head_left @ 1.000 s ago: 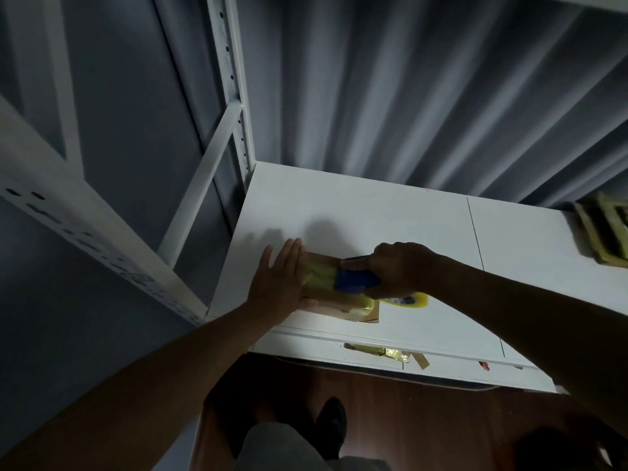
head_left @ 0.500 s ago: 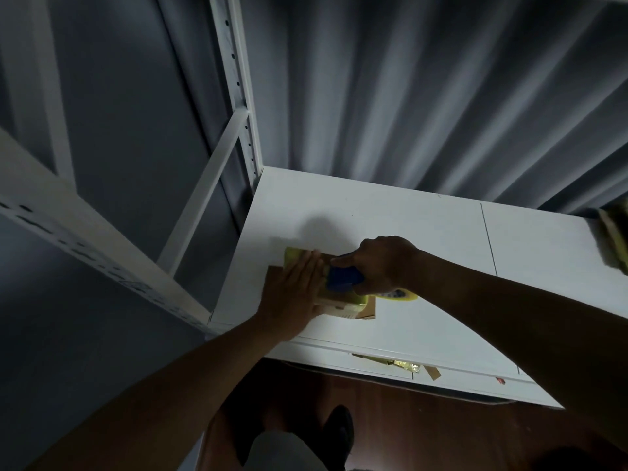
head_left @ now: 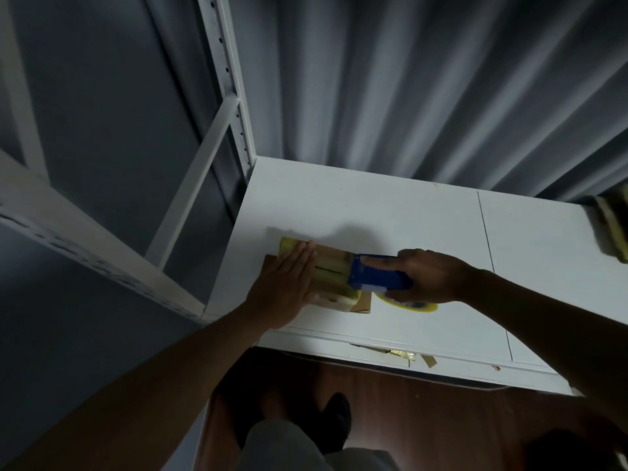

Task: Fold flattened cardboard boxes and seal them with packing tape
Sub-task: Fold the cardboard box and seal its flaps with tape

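A small brown cardboard box (head_left: 331, 271) with yellowish tape on its top lies near the front left corner of the white table (head_left: 390, 212). My left hand (head_left: 285, 287) lies flat on the box's left end, fingers straight, pressing it down. My right hand (head_left: 431, 277) grips a blue tape dispenser (head_left: 377, 277) at the box's right end, index finger stretched along its top. The yellowish tape roll (head_left: 407, 304) hangs below the dispenser, partly hidden by my hand.
A white metal shelf frame (head_left: 231, 96) rises at the table's left. Grey curtains hang behind the table. A stack of flattened cardboard (head_left: 611, 226) lies at the far right edge. Tape scraps (head_left: 397, 353) stick to the table's front rail. My shoe stands on the wood floor below.
My right hand has drawn the dispenser rightward along the box top, laying tape. My left hand slid to the box's left end and stays pressed there.
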